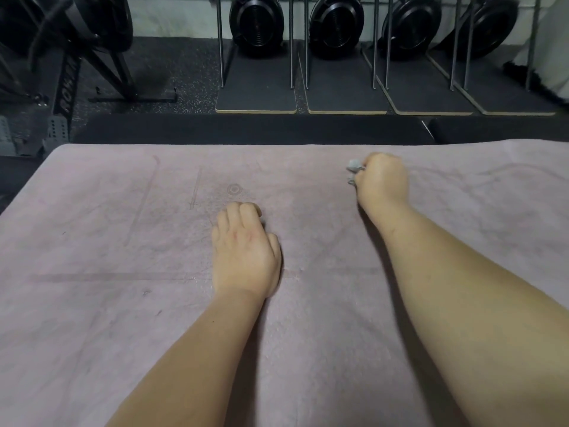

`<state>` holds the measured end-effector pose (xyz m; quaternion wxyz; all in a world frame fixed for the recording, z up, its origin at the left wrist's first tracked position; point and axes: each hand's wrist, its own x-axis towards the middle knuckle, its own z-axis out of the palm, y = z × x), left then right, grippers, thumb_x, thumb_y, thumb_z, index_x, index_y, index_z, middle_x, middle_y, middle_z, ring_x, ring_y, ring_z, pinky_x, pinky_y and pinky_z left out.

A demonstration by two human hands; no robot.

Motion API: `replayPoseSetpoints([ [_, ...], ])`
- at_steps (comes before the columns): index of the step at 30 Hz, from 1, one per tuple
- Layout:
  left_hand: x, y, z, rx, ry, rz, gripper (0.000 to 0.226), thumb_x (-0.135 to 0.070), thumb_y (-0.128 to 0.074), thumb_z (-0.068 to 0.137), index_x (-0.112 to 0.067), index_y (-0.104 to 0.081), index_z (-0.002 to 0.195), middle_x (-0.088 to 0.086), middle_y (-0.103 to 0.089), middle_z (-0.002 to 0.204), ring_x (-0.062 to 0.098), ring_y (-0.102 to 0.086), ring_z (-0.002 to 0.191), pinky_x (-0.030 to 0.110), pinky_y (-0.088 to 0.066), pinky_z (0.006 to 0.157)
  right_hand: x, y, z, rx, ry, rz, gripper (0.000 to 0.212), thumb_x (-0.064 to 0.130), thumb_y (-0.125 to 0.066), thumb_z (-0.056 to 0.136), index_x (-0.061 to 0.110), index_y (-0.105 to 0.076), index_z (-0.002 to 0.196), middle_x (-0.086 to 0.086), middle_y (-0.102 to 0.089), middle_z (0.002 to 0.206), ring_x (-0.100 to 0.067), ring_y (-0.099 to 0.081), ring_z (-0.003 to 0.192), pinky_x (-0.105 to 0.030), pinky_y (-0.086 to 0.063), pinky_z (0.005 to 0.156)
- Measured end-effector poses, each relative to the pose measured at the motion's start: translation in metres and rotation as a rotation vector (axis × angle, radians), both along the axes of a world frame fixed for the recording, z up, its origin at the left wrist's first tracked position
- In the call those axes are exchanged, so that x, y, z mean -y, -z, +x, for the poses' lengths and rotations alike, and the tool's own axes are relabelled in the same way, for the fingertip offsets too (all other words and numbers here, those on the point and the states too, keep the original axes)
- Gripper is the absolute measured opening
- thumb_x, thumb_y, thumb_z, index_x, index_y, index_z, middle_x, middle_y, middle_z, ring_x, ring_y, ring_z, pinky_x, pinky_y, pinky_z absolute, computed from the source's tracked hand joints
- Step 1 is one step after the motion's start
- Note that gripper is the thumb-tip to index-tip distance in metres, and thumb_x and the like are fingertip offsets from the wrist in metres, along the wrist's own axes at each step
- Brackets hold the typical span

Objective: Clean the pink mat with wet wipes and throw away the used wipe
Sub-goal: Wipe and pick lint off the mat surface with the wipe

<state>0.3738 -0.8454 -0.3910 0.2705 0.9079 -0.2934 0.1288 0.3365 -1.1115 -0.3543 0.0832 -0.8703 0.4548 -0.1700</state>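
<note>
The pink mat [107, 229] fills the lower part of the view, with faint printed lines and a few dark marks on its left side. My right hand [381, 180] is far out on the mat, near its back edge, closed around a crumpled grey wet wipe [353, 165]; only a small wad pokes out to the left of my fingers. My left hand [244, 251] rests in the middle of the mat, knuckles down, its fingers curled and holding nothing.
Beyond the mat's far edge runs dark rubber gym flooring [191, 72]. Several black fan-wheel machines [256, 23] on flat boards stand in a row along the back wall. A black metal equipment frame [64, 87] stands at the back left.
</note>
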Motion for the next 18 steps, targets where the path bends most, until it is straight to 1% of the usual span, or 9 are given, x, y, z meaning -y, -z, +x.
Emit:
replayPoseSetpoints([
  [2, 0.000, 0.000, 0.000, 0.005, -0.001, -0.002, 0.023, -0.014, -0.060, 0.083, -0.015, -0.049, 0.103, 0.006, -0.047, 0.105, 0.028, -0.043, 0.097, 0.043, -0.038, 0.086, -0.002, -0.001, 0.000, 0.034, 0.054, 0.070, 0.014, 0.006, -0.063, 0.091, 0.007, -0.075, 0.099, -0.016, -0.072, 0.098, -0.035, -0.069, 0.092, -0.031, -0.047, 0.069],
  [3, 0.001, 0.000, 0.000, 0.006, -0.002, -0.009, 0.023, -0.014, -0.059, 0.083, -0.015, -0.049, 0.104, 0.006, -0.048, 0.105, 0.028, -0.043, 0.097, 0.043, -0.039, 0.086, -0.013, -0.002, 0.005, 0.047, 0.047, 0.108, 0.018, 0.004, -0.060, 0.092, 0.008, -0.076, 0.101, -0.013, -0.073, 0.101, -0.031, -0.070, 0.097, -0.031, -0.050, 0.073],
  [5, 0.000, -0.002, -0.001, 0.008, 0.003, -0.031, 0.025, -0.014, -0.057, 0.082, -0.014, -0.049, 0.105, 0.007, -0.048, 0.105, 0.029, -0.044, 0.097, 0.045, -0.039, 0.086, -0.046, -0.002, 0.023, 0.077, -0.039, 0.133, 0.025, 0.005, -0.056, 0.094, 0.009, -0.076, 0.108, -0.010, -0.073, 0.108, -0.029, -0.069, 0.104, -0.033, -0.053, 0.084],
  [6, 0.000, -0.003, -0.001, 0.012, 0.010, -0.047, 0.025, -0.015, -0.054, 0.081, -0.013, -0.049, 0.106, 0.008, -0.049, 0.105, 0.031, -0.044, 0.097, 0.046, -0.040, 0.085, -0.066, 0.000, 0.032, 0.086, -0.096, 0.136, 0.024, 0.007, -0.055, 0.095, 0.009, -0.075, 0.109, -0.013, -0.073, 0.107, -0.032, -0.068, 0.103, -0.036, -0.055, 0.085],
  [8, -0.001, -0.004, -0.002, 0.020, 0.021, -0.104, 0.027, -0.014, -0.049, 0.079, -0.012, -0.050, 0.106, 0.010, -0.050, 0.105, 0.032, -0.046, 0.095, 0.048, -0.041, 0.084, -0.110, 0.004, 0.048, 0.075, -0.252, 0.157, 0.020, 0.009, -0.057, 0.093, 0.011, -0.074, 0.104, -0.015, -0.072, 0.101, -0.036, -0.068, 0.096, -0.038, -0.055, 0.079],
  [10, -0.004, -0.005, -0.003, 0.024, 0.015, -0.190, 0.029, -0.005, -0.051, 0.077, -0.010, -0.052, 0.105, 0.011, -0.051, 0.104, 0.033, -0.047, 0.094, 0.050, -0.041, 0.082, -0.146, 0.006, 0.055, 0.014, -0.420, 0.123, 0.016, 0.011, -0.059, 0.090, 0.012, -0.072, 0.098, -0.013, -0.068, 0.096, -0.034, -0.065, 0.087, -0.034, -0.048, 0.069],
  [12, -0.007, -0.007, -0.004, 0.022, 0.004, -0.257, 0.030, -0.001, -0.051, 0.076, -0.009, -0.053, 0.105, 0.011, -0.051, 0.103, 0.034, -0.047, 0.094, 0.049, -0.041, 0.083, -0.155, 0.005, 0.054, -0.020, -0.493, 0.082, 0.014, 0.015, -0.059, 0.090, 0.012, -0.070, 0.097, -0.012, -0.066, 0.095, -0.034, -0.063, 0.085, -0.034, -0.046, 0.067],
  [15, -0.009, -0.010, -0.002, 0.018, 0.015, -0.266, 0.028, -0.007, -0.046, 0.076, -0.009, -0.054, 0.103, 0.012, -0.052, 0.102, 0.035, -0.050, 0.094, 0.049, -0.041, 0.082, -0.130, 0.001, 0.044, -0.043, -0.448, 0.008, 0.019, 0.011, -0.057, 0.091, 0.011, -0.072, 0.102, -0.015, -0.069, 0.097, -0.038, -0.067, 0.089, -0.036, -0.052, 0.072],
  [18, -0.010, -0.014, 0.000, -0.048, 0.027, -0.152, 0.022, -0.013, -0.048, 0.081, -0.015, -0.056, 0.101, 0.006, -0.054, 0.102, 0.032, -0.052, 0.097, 0.047, -0.042, 0.085, -0.078, -0.001, 0.020, -0.093, -0.299, -0.063, 0.020, 0.006, -0.060, 0.089, 0.006, -0.072, 0.105, -0.018, -0.069, 0.099, -0.038, -0.068, 0.090, -0.038, -0.055, 0.075],
])
